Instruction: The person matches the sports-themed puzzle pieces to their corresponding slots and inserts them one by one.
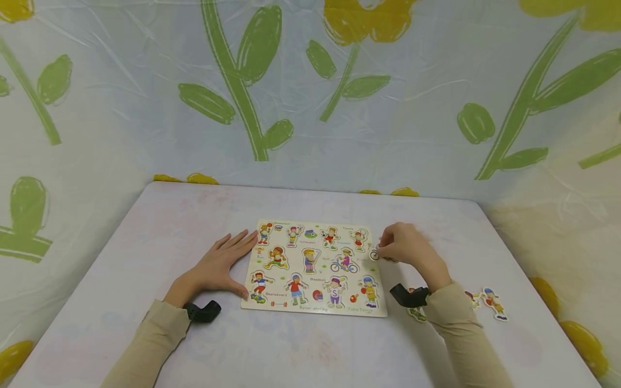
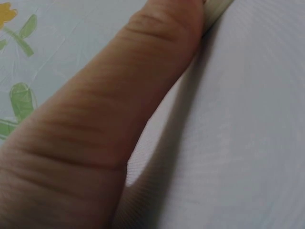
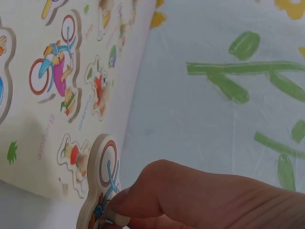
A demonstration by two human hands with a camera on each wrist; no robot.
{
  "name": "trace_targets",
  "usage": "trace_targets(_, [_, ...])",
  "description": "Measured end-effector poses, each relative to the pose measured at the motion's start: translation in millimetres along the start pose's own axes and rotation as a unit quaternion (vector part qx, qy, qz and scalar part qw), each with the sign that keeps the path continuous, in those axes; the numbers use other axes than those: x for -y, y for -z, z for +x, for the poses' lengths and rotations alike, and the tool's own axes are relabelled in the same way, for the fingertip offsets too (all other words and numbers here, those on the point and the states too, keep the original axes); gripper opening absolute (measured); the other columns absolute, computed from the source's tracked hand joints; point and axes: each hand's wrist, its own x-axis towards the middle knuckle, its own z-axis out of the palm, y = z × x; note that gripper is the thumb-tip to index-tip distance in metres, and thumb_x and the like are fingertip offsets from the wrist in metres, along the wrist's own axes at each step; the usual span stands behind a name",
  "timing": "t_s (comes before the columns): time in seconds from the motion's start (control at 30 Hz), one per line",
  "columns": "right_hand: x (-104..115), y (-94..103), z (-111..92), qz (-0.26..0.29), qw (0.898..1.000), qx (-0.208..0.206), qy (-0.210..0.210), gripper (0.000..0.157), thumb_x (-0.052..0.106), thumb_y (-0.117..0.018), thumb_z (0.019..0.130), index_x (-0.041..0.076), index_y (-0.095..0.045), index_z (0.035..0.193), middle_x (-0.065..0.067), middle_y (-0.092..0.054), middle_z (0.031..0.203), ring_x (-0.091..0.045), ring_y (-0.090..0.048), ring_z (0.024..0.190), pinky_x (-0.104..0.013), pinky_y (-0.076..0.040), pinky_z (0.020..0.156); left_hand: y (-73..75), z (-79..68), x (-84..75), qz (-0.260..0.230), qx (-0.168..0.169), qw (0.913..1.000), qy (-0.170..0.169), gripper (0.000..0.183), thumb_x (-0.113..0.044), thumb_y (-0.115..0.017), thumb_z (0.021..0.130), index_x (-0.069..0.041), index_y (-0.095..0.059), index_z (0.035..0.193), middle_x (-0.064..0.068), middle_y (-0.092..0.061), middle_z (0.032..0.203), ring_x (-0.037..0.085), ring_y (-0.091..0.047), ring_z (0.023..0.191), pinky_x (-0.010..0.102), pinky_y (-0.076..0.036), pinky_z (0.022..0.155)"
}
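A wooden picture puzzle board [image 1: 291,264] with sports figures lies on the table. My left hand [image 1: 223,264] rests spread along its left side, fingertips at the upper left edge and thumb at the lower left corner; the left wrist view shows mainly the thumb [image 2: 114,95]. Just off the board's right edge, my right hand [image 1: 407,248] pinches a bicycle puzzle piece [image 3: 102,181] between thumb and fingers, its wheel standing out past the fingertips. On the board, the matching bicycle picture [image 3: 57,62] shows in its recess.
Right of the board, a loose puzzle piece [image 1: 417,313] lies partly hidden under the right wrist's black camera [image 1: 409,295]. Farther right are another figure piece [image 1: 495,304] and one partly covered by the sleeve [image 1: 453,310]. A flower-printed curtain [image 1: 388,134] stands behind the table.
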Motion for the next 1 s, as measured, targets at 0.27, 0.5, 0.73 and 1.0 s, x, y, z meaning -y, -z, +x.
trace_targets(0.27, [15, -11.3, 7, 0.007, 1.000, -0.002, 0.018, 0.014, 0.010, -0.077, 0.079, 0.004, -0.065, 0.075, -0.004, -0.060, 0.067, -0.016, -0.054, 0.058, -0.029, -0.047, 0.053, -0.2, -0.3, 0.3, 0.000, 0.001, 1.0000, -0.001, 0.135, -0.084, -0.071, 0.057, -0.010, -0.022, 0.159, 0.004, -0.018, 0.165, 0.031, -0.013, 0.151, 0.055, -0.009, 0.119])
trace_targets(0.5, [24, -20.2, 13, 0.009, 0.999, -0.001, 0.031, 0.013, 0.008, -0.076, 0.078, 0.005, -0.065, 0.073, -0.004, -0.060, 0.068, -0.017, -0.054, 0.060, -0.029, -0.047, 0.054, 0.7, 0.6, -0.4, 0.000, 0.002, 1.0000, 0.000, 0.136, -0.084, -0.071, 0.057, -0.010, -0.021, 0.159, 0.004, -0.017, 0.165, 0.030, -0.013, 0.151, 0.055, -0.009, 0.119])
trace_targets(0.73, [31, -31.8, 20, 0.014, 0.999, -0.004, 0.048, 0.012, 0.008, -0.076, 0.077, 0.007, -0.065, 0.073, -0.003, -0.060, 0.067, -0.016, -0.052, 0.059, -0.029, -0.045, 0.054, -1.4, 0.3, 1.4, 0.000, 0.000, 1.0000, 0.002, 0.135, -0.084, -0.071, 0.058, -0.010, -0.021, 0.159, 0.004, -0.017, 0.165, 0.030, -0.012, 0.151, 0.054, -0.008, 0.119])
trace_targets(1.0, [35, -45.6, 24, 0.018, 0.999, 0.009, 0.042, 0.011, 0.008, -0.076, 0.078, 0.007, -0.066, 0.074, -0.003, -0.060, 0.069, -0.016, -0.054, 0.058, -0.029, -0.047, 0.053, -5.1, -0.1, 4.4, 0.004, -0.003, 1.0000, -0.002, 0.134, -0.085, -0.070, 0.058, -0.011, -0.021, 0.159, 0.003, -0.017, 0.166, 0.030, -0.012, 0.151, 0.055, -0.009, 0.119])
